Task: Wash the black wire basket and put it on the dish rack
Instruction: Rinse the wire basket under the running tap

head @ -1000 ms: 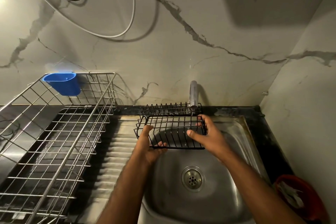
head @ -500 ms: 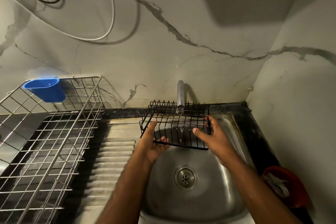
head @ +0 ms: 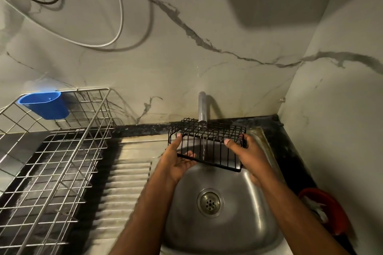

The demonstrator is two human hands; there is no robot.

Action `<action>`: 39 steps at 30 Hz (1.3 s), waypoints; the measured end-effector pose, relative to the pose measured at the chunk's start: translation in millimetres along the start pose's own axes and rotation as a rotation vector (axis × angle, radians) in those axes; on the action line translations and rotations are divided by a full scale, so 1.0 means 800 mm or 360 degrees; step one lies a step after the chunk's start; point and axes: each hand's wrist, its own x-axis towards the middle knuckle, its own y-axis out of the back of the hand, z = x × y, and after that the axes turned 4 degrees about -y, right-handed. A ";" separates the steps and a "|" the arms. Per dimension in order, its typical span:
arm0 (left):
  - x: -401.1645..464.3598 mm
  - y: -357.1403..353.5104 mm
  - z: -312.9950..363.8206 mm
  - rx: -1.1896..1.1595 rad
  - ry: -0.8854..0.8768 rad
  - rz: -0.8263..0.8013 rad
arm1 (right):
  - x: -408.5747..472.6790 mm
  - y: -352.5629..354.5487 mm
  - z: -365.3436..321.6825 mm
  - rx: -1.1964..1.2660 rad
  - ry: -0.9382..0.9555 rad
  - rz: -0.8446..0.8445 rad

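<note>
steel sink, tap seemingly running; both hands, left and right, grip black wire basket.

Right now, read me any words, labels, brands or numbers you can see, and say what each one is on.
None can be read.
Black basket, held in both hands under the tap: bare wire, no label.
Blue cup on the dish rack: no print visible.
Red tub: something white inside, too blurred to tell.

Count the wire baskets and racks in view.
2: the black wire basket, held over the sink under the tap; the dish rack at left.
</note>
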 end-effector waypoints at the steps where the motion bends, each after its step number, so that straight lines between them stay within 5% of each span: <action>1: 0.001 0.001 0.000 0.0000 0.0010 0.0005 | -0.002 -0.001 -0.002 -0.0010 0.0001 0.0008; 39: -0.004 0.000 -0.010 0.0075 0.0016 0.0021 | -0.018 0.006 0.004 -0.0083 0.0098 0.0095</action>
